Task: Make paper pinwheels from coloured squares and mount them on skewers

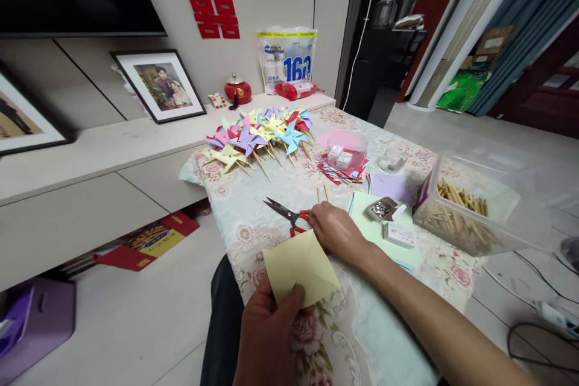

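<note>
My left hand pinches a square of pale yellow paper by its lower edge, thumb on top. Faint crease lines run across the sheet. Just beyond it, my right hand is curled over the red handles of a pair of scissors. The dark blades point away to the left, slightly apart. Part of the handles is hidden under my fingers. Two thin wooden sticks show just behind this hand.
Many finished paper pinwheels lie at the far side of the table. To the right are coloured paper sheets, an opened small box of metal pins, a closed white box and a clear bin of wooden sticks. A round clear container stands behind.
</note>
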Tool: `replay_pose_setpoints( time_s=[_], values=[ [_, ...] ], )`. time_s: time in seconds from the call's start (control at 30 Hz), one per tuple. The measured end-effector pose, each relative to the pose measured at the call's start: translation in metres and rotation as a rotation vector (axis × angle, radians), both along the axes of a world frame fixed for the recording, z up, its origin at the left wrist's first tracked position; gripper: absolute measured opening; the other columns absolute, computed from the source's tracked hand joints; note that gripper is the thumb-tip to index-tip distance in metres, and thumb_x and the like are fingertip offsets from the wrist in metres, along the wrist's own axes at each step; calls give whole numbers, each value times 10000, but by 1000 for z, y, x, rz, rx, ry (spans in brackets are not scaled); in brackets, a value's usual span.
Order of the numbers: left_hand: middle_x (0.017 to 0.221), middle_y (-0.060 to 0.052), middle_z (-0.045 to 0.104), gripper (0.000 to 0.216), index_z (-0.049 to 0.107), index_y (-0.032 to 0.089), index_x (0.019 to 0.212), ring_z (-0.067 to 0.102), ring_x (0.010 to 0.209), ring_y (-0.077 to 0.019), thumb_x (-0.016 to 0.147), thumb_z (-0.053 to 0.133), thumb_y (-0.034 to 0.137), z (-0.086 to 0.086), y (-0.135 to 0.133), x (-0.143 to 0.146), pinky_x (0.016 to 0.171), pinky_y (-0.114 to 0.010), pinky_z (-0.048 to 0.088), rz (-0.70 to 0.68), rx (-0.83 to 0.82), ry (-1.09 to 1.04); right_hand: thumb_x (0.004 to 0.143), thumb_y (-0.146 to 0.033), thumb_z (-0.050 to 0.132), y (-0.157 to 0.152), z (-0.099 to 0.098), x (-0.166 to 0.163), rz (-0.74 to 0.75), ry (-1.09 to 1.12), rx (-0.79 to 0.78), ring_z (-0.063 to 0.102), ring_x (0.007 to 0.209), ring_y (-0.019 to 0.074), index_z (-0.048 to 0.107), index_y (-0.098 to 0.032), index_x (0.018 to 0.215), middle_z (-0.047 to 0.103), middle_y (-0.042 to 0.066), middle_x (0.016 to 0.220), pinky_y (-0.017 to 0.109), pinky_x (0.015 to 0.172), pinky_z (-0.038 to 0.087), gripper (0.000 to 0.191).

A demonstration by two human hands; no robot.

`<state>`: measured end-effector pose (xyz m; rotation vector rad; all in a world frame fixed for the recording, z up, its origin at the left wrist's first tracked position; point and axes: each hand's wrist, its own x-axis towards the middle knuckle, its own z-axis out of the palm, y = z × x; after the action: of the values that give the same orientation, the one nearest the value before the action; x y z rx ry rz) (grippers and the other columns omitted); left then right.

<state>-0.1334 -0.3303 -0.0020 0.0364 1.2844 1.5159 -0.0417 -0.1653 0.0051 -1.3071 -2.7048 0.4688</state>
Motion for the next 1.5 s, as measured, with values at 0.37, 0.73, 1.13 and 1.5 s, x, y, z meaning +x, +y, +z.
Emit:
replay_pose_setpoints(
  time_s=[0.37, 0.73, 1.13, 1.5],
  values=[
    [934, -58, 792, 303, 764, 187, 927, 724, 966, -270, 637, 831, 243, -17, 14, 21, 926, -394, 548, -115, 184, 172, 834, -398, 745, -71, -2, 79, -228, 1106, -1013, 692, 970, 229, 502, -244, 1378, 730, 57, 1024, 385, 899, 511, 616],
    [1513, -101, 423, 521, 574, 299, 1327, 466, 1365, -293, 834, 584, 130, -39, -35, -32, 1042, -471, 497, -581, 301, 1501, 881, 16, 499, -109, -15, 101, 368, 703, 103, 592, 882, 220, 619, -143, 1109, 684, 85, 924, 423, 826, 447, 303],
    [1424, -97, 506, 178, 701, 253, 895, 356, 1407, -369, 828, 598, 124, -40, -45, -24, 1028, -614, 438, -534, 335, 1860, 951, -132, 513, -109, -23, 100, 319, 525, -119, 555, 917, 247, 541, -173, 1217, 653, 79, 930, 411, 785, 456, 271],
    [1423, -113, 505, 204, 685, 241, 980, 390, 1388, -361, 823, 599, 143, -33, -41, -21, 1042, -610, 439, -564, 299, 1788, 966, -154, 519, -112, -13, 98, 201, 482, -197, 583, 822, 205, 590, -229, 1150, 684, 39, 901, 335, 708, 497, 211]
  ],
)
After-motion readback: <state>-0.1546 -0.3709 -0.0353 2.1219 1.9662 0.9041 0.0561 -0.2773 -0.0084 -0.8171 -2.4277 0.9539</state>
